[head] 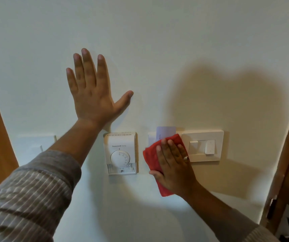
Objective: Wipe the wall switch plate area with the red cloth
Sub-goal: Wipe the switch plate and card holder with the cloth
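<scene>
The red cloth [151, 155] lies pressed flat against the wall [157, 41] under the right hand [172, 165], covering most of a card holder plate with a pale card [166, 132] sticking up from its top. The right hand's fingers are spread flat over the cloth, the thumb hooking its left edge, and a ring [185, 157] shows on one finger. The cloth's upper right corner touches the left edge of the switch plate [203, 135], whose rocker switches are uncovered just right of the fingers.

The left hand [92, 95] is open, palm flat on the bare wall, fingers pointing up and thumb stretched to the right, above and left of the thermostat [121, 152]. Its forearm crosses down to a striped grey sleeve [32, 194].

The thermostat, with a round dial, sits between the two arms, just left of the cloth. Wooden door frames [287, 163] border the wall on both sides.
</scene>
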Available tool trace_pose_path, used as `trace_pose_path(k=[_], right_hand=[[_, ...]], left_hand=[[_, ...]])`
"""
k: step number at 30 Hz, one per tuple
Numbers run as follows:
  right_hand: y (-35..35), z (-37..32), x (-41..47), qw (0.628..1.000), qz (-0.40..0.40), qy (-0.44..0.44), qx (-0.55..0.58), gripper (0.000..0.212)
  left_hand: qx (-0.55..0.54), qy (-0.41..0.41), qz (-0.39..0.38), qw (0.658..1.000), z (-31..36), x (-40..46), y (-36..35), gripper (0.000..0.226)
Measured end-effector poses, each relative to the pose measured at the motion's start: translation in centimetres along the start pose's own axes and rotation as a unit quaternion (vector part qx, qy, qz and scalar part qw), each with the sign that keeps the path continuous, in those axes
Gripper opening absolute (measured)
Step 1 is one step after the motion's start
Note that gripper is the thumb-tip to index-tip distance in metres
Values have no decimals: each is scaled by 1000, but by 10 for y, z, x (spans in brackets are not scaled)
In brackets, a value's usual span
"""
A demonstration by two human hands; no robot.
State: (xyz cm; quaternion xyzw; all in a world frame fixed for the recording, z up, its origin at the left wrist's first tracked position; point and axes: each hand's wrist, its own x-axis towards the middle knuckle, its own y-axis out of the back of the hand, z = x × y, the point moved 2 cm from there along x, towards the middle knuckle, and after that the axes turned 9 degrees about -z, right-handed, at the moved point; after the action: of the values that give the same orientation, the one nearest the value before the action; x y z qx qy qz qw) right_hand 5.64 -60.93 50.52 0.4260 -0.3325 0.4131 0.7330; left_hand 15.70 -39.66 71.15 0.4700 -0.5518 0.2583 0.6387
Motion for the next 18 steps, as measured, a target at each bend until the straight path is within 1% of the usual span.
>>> trace_pose_path(k=[2, 4, 8, 9, 11, 15, 18], right_hand=[[1, -10, 14, 1000, 6, -13, -8, 80], [1, -14, 18, 1000, 9, 4, -30, 76], [-1, 1, -3, 985, 6, 158, -71, 67], [-2, 9, -9, 983, 4, 172, -72, 66], [-3, 21, -18, 987, 0, 149, -65, 69], [-4, 17, -18, 998, 3, 51, -28, 76], [-3, 4, -2, 999, 13, 25, -22, 76]], left_hand=[[3, 0, 4, 1000, 0, 1, 0, 108], [3, 0, 1, 1000, 0, 1, -1, 109], [5, -2, 0, 1000, -2, 0, 1, 109], [3, -5, -2, 1000, -2, 0, 1, 109], [0, -9, -4, 1000, -3, 0, 0, 108], [-2, -6, 3, 1000, -1, 0, 0, 107], [1, -5, 7, 1000, -1, 0, -1, 107]])
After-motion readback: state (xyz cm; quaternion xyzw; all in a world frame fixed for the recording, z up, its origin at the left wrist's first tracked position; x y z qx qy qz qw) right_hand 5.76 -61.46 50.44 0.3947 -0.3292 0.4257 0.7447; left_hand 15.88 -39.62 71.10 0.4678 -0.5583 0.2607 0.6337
